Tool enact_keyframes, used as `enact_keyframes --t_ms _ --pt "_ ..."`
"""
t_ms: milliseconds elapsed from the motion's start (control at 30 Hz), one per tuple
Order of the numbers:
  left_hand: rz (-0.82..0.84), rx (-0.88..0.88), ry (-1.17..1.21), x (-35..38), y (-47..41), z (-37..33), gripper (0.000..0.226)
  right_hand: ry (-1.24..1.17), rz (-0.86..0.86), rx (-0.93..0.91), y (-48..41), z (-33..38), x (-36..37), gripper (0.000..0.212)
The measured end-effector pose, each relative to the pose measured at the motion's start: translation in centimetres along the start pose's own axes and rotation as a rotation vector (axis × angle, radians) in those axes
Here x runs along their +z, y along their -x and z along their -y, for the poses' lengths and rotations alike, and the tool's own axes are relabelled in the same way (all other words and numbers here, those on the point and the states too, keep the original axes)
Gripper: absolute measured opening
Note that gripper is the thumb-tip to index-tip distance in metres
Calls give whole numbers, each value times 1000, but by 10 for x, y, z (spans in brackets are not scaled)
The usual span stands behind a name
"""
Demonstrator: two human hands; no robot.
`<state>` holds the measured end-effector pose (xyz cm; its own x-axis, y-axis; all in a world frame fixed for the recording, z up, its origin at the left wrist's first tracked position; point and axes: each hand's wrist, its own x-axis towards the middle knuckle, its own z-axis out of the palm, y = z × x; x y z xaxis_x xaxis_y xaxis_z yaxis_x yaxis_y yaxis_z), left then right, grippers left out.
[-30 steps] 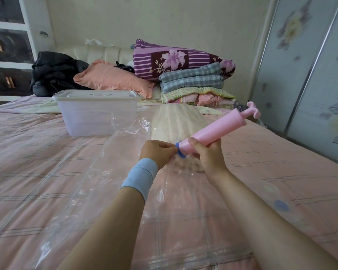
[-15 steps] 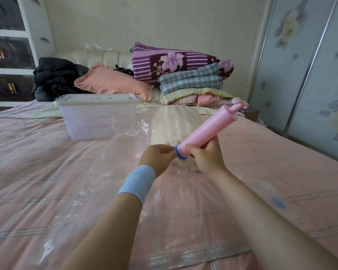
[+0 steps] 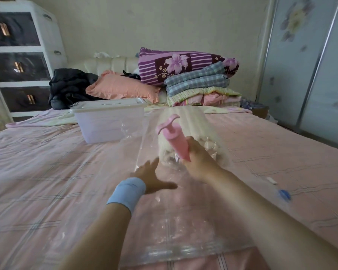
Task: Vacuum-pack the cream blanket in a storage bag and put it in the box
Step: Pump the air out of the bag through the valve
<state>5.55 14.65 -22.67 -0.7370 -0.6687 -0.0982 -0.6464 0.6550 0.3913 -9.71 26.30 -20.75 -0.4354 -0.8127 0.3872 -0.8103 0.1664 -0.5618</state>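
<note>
The slippery, limp bag (image 3: 170, 230), best pinched at its near edge, lies under the spread-fingered left hand (image 3: 150, 177) and the right hand (image 3: 200, 159) gripping the pump (image 3: 174, 140), the soft, light blanket (image 3: 185, 123) inside at 12 o'clock, box (image 3: 109, 123) at 11; the left has released the pump, now upright, not slanted.

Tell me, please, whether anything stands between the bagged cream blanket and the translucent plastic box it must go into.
Yes: the white lid sits closed on the translucent plastic box, covering its opening. On the pink bedspread between the bagged cream blanket and the box, nothing else is visible.
</note>
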Motion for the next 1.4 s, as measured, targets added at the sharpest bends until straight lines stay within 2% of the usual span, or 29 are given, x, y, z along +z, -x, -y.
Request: enact_keyframes --t_ms 67,133,200,267,333,367,467,667,800,867,933,967,1033,1100,1133,1233,1333,1400 --pt "-187 220 400 -14 8 -27 91 -4 49 7 -1 -2 0 35" --pt "-338 300 679 -19 8 -50 69 -43 99 -14 0 -6 -1 39" --pt "-434 298 761 -15 6 -67 52 -79 93 -18 2 -12 -6 56" --pt "-476 287 790 -8 4 -75 37 -41 69 53 8 -22 -14 67" --pt "-487 285 839 -5 3 -80 41 109 29 51 21 -41 -25 62" --pt "-501 290 851 -5 3 -83 45 232 74 65 28 -54 -28 65" --pt "-537 294 854 -6 1 -91 52 525 405 237 64 -86 -38 82" --pt "-556 276 852 -2 -1 -105 49 535 703 493 103 -100 -48 89" --pt "-517 319 800 5 3 -112 40 669 765 529 102 -77 -66 94" --pt "-487 333 759 4 6 -113 36 797 709 514 97 -60 -75 79" --pt "-454 347 702 2 7 -113 36 806 502 432 87 -44 -83 56" --pt "-446 353 679 0 5 -112 37 717 346 381 80 -37 -88 51" --pt "-430 371 641 -4 3 -112 37 361 32 238 67 -21 -96 60" --pt "-414 373 637 -7 0 -114 33 21 -197 10 55 -1 -100 71" --pt "-411 372 649 -8 -2 -114 31 -32 -276 -116 49 8 -100 73" --pt "-411 393 680 -11 -5 -112 22 144 -399 -370 33 27 -96 55" --pt "-407 389 647 -13 -8 -107 16 267 -385 -362 19 30 -84 29" --pt "-399 386 639 -14 -7 -105 22 221 -382 -351 14 28 -74 34"
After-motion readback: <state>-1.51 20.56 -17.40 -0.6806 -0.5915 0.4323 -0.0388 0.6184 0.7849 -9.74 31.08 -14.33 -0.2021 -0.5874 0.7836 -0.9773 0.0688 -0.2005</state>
